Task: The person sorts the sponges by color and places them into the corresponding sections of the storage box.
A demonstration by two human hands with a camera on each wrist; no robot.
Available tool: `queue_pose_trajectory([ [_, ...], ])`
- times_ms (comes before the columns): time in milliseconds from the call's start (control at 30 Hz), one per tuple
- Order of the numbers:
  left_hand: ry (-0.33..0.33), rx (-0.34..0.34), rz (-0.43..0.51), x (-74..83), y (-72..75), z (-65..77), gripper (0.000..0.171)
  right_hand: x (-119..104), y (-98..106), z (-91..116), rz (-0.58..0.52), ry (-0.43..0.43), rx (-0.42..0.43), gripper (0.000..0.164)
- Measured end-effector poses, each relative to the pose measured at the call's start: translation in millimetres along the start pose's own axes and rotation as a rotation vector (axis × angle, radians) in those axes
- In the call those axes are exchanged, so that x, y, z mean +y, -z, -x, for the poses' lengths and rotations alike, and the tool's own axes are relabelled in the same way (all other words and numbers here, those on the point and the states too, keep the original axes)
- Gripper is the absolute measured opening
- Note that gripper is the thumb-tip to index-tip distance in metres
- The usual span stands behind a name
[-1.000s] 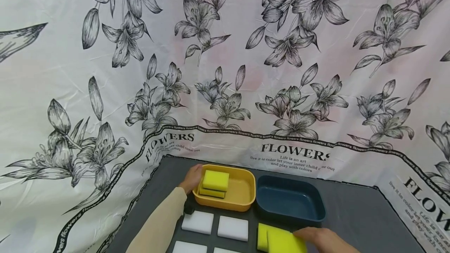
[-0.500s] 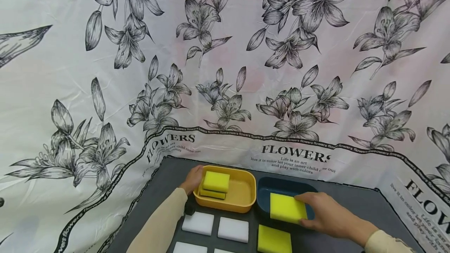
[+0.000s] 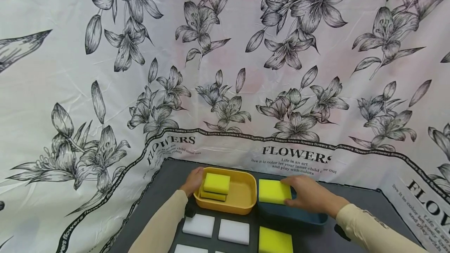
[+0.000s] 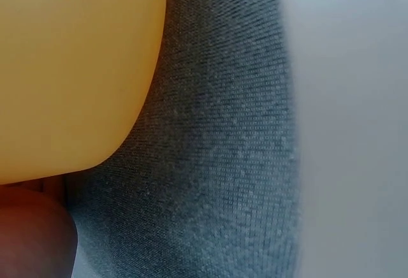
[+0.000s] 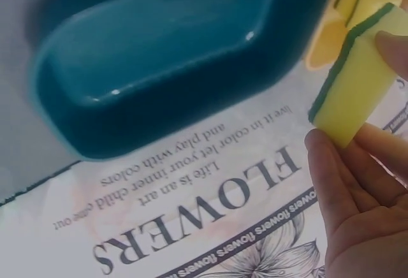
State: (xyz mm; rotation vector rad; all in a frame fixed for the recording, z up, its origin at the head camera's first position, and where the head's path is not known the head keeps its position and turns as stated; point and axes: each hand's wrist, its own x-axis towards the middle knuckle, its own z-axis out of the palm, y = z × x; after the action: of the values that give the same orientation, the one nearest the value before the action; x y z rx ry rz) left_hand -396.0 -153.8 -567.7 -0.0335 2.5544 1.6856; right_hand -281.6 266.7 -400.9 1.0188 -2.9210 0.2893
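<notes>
In the head view my right hand (image 3: 311, 194) pinches a yellow sponge (image 3: 275, 191) above the dark blue tub (image 3: 295, 214). The right wrist view shows this sponge's green scouring side, with thumb and fingers on opposite edges. My left hand (image 3: 193, 181) grips the left end of the yellow tub (image 3: 242, 192); its fingers are mostly hidden. Two stacked yellow sponges (image 3: 216, 184) lie in the yellow tub's left part. Another yellow sponge (image 3: 275, 240) lies on the table in front of the blue tub.
White sponge-like blocks (image 3: 198, 225) lie in rows on the grey table (image 3: 365, 210), in front of the yellow tub. A white flower-printed cloth (image 3: 225, 100) hangs behind and at both sides of the table.
My right hand has lifted a yellow sponge from the table and carried it up and left over the blue tub. My left hand has stayed at the yellow tub.
</notes>
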Motion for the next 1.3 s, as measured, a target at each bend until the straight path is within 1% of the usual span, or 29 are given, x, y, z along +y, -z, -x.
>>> queue_pose_trajectory([
  [33,-0.012,-0.006,-0.018,-4.3,-0.3,-3.7,0.050,-0.9,-0.1,-3.7,0.002,0.000,0.004,0.057],
  [133,-0.016,-0.012,-0.010,-1.4,0.3,-0.5,0.051,-2.2,-1.3,-14.9,0.010,0.014,0.016,0.053],
  [233,-0.035,-0.017,0.004,-0.6,0.4,0.9,0.052,-2.4,-6.3,-27.2,0.023,0.036,0.027,0.049],
  [267,-0.029,-0.015,0.013,0.5,0.7,2.2,0.052,-2.6,-8.8,-31.5,0.028,0.051,0.030,0.048],
  [433,-0.011,0.003,-0.025,1.4,0.1,3.1,0.052,-5.1,-24.2,-51.2,0.022,0.085,0.028,0.045],
  [467,-0.002,0.004,-0.021,2.2,-0.4,3.8,0.052,-6.3,-27.0,-54.6,0.013,0.085,0.021,0.043],
  [500,0.006,0.010,-0.017,6.7,-0.7,8.0,0.051,-7.5,-29.7,-57.7,0.000,0.078,0.013,0.042],
  [533,0.002,0.012,-0.007,7.2,-1.4,8.5,0.051,-9.2,-31.6,-60.7,-0.010,0.077,0.007,0.041],
  [700,0.003,0.016,-0.009,7.6,-3.3,8.1,0.052,-16.6,-38.8,-74.4,-0.037,0.071,0.003,0.033],
  [833,-0.006,0.016,-0.011,7.0,-2.1,6.5,0.051,-20.9,-42.5,-82.7,-0.030,0.061,0.007,0.034],
  [967,-0.013,0.015,-0.007,4.8,-1.5,4.3,0.050,-22.9,-48.2,-90.5,-0.018,0.044,-0.015,0.036],
  [1133,-0.017,0.015,-0.004,3.6,-1.7,3.3,0.049,-25.8,-57.3,-100.2,0.012,0.051,-0.004,0.033],
  [1200,-0.022,0.014,-0.008,4.0,-1.3,4.1,0.050,-27.8,-61.2,-102.7,0.042,0.046,0.004,0.032],
  [1300,-0.023,0.012,-0.009,4.6,-0.9,4.6,0.050,-31.5,-66.3,-106.2,0.084,0.023,-0.006,0.032],
])
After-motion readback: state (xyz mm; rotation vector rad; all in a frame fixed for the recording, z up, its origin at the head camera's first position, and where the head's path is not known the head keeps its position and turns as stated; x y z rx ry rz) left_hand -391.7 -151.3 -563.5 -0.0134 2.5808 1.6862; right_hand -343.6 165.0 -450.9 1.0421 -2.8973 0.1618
